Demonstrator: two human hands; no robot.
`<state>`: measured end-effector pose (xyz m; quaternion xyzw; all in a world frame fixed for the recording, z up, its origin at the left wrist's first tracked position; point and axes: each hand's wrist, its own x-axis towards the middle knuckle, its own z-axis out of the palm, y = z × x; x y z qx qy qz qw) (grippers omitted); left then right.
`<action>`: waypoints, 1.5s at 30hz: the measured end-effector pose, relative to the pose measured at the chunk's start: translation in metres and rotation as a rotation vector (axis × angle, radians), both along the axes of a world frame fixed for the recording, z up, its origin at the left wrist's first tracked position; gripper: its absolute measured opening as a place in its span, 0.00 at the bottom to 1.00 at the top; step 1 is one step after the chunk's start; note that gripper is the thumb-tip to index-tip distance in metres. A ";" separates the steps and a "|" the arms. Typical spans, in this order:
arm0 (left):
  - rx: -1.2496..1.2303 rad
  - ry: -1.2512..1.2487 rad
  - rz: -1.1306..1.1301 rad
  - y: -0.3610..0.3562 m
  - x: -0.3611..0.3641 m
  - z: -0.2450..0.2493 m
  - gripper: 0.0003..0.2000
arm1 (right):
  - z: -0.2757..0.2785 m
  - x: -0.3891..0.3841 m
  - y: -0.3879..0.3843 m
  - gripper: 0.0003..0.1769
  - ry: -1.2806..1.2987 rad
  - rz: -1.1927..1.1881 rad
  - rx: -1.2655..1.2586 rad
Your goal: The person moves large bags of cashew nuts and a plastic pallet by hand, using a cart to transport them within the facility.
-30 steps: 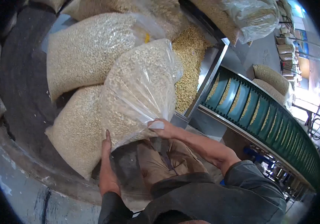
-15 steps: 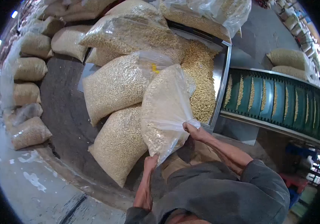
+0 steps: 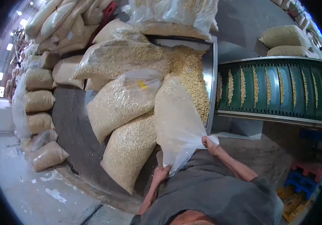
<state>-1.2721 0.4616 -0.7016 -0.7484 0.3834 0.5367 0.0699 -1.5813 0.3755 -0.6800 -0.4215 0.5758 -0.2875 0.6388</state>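
A clear plastic bag (image 3: 177,116), whitish and mostly slack, stretches from the heap of pale nut-like pieces (image 3: 194,80) down to my body. My left hand (image 3: 162,173) is closed on its lower left corner. My right hand (image 3: 212,145) grips bunched film at the lower right, with a tuft sticking out past the fist. The bag's far end lies at the heap, and its mouth is hidden. Left of it, a full bag with a yellow mark (image 3: 125,99) lies above another full bag (image 3: 130,150).
The heap lies in a metal hopper (image 3: 214,75). A green cleated conveyor (image 3: 275,85) carries rows of pieces on the right. Filled sacks (image 3: 40,101) line the left side. Red and blue pallets (image 3: 303,180) stand at lower right.
Both hands have pulled the bag's lower end toward my body. The bag looks flatter, with fewer pieces showing inside. My view has shifted, showing more of the stacked sacks at upper left.
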 end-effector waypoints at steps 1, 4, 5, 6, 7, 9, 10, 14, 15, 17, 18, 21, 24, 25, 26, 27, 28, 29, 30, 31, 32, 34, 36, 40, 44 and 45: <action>-0.091 -0.031 -0.010 0.008 -0.004 -0.014 0.29 | 0.010 -0.006 -0.009 0.16 0.005 -0.011 0.170; -0.165 0.074 -0.108 0.001 0.020 -0.041 0.26 | 0.005 0.002 -0.025 0.25 0.150 -0.044 0.264; -0.292 0.076 -0.121 -0.001 0.028 -0.047 0.26 | 0.013 0.010 -0.033 0.35 0.175 -0.008 0.299; -0.418 0.072 -0.140 -0.002 0.036 -0.054 0.26 | 0.025 0.017 -0.041 0.44 0.191 0.033 0.322; -0.166 0.094 0.129 -0.010 0.047 -0.077 0.28 | 0.044 0.022 -0.047 0.31 0.201 0.124 0.296; -0.159 0.117 0.053 -0.042 0.056 -0.095 0.28 | 0.025 0.040 -0.064 0.23 0.200 0.207 0.276; -0.179 0.127 0.014 -0.055 0.050 -0.099 0.28 | 0.007 0.039 -0.068 0.22 0.157 0.189 0.275; -0.208 0.179 -0.058 -0.091 0.062 -0.139 0.29 | -0.161 0.070 -0.054 0.20 0.112 0.105 -0.034; -0.197 0.195 -0.060 -0.107 0.091 -0.155 0.29 | -0.190 0.119 -0.063 0.20 0.147 0.109 -0.029; -0.200 0.168 -0.046 -0.119 0.086 -0.132 0.30 | -0.163 0.106 -0.072 0.15 -0.048 -0.114 -0.039; -0.201 0.166 -0.045 -0.124 0.097 -0.143 0.30 | -0.170 0.108 -0.082 0.15 -0.047 -0.102 -0.055; -0.213 0.157 -0.042 -0.142 0.115 -0.157 0.31 | -0.167 0.108 -0.108 0.16 -0.111 -0.051 0.002; -0.213 0.146 -0.031 -0.159 0.131 -0.171 0.31 | -0.197 0.126 -0.130 0.15 -0.186 -0.125 -0.156; -0.216 0.142 -0.028 -0.163 0.137 -0.175 0.32 | -0.206 0.127 -0.139 0.15 -0.193 -0.102 -0.145; -0.218 0.140 -0.022 -0.167 0.142 -0.179 0.32 | -0.213 0.130 -0.141 0.15 -0.196 -0.094 -0.151; -0.221 0.139 -0.019 -0.169 0.146 -0.182 0.32 | -0.217 0.131 -0.142 0.15 -0.173 -0.132 -0.190; -0.221 0.138 -0.016 -0.171 0.153 -0.186 0.32 | -0.220 0.133 -0.143 0.15 -0.149 -0.173 -0.227; -0.219 0.140 -0.014 -0.174 0.160 -0.192 0.33 | -0.225 0.134 -0.144 0.16 -0.096 -0.156 -0.221; -0.220 0.140 -0.010 -0.176 0.169 -0.198 0.33 | -0.233 0.138 -0.143 0.16 -0.096 -0.151 -0.219; -0.220 0.140 -0.009 -0.176 0.178 -0.205 0.33 | -0.234 0.140 -0.144 0.19 0.103 -0.093 -0.345; -0.219 0.141 -0.006 -0.177 0.185 -0.211 0.34 | -0.229 0.142 -0.145 0.25 0.303 -0.032 -0.468; -0.228 0.143 -0.005 -0.176 0.195 -0.218 0.34 | -0.205 0.122 -0.137 0.36 0.416 0.111 -0.521; -0.243 0.157 -0.020 -0.173 0.208 -0.231 0.35 | -0.199 0.108 -0.135 0.48 0.526 0.256 -0.564; -0.390 0.234 -0.136 -0.168 0.225 -0.258 0.36 | -0.251 0.088 -0.125 0.65 0.607 0.408 -0.464; -0.640 0.388 -0.431 -0.184 0.237 -0.307 0.38 | -0.278 0.135 -0.156 0.62 0.690 0.496 -0.377; -0.615 0.405 -0.481 -0.194 0.230 -0.317 0.40 | -0.297 0.149 -0.164 0.61 0.653 0.472 -0.494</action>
